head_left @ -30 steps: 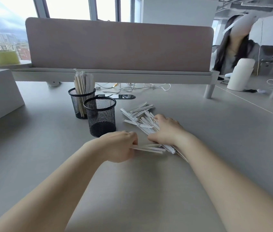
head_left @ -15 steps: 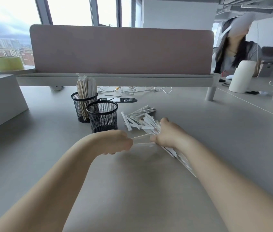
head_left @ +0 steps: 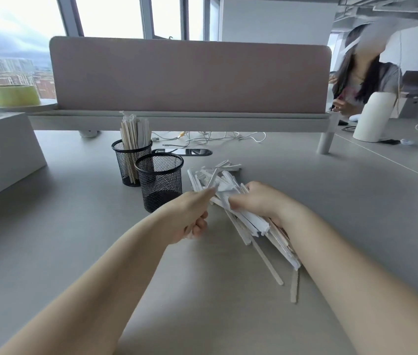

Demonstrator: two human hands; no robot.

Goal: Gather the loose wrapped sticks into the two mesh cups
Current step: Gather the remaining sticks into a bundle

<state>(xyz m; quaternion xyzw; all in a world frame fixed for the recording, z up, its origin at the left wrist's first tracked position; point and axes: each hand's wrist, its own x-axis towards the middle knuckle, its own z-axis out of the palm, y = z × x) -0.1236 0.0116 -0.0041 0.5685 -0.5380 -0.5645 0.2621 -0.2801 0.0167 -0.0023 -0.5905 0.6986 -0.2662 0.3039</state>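
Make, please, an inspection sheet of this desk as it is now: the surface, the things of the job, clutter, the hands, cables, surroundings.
Surface: grey desk, smooth, no spill seen.
Job's things: far mesh cup packed with upright wrapped sticks; near mesh cup looks empty; loose pile of wrapped sticks lies right of the cups.
Clutter: dark phone behind the cups; white cylinder far right.
Hands: left hand closed on a stick; right hand grips a bundle of sticks.
Cables: white cables tangled under the divider.
Surroundings: pink divider; windows; another person seated beyond.
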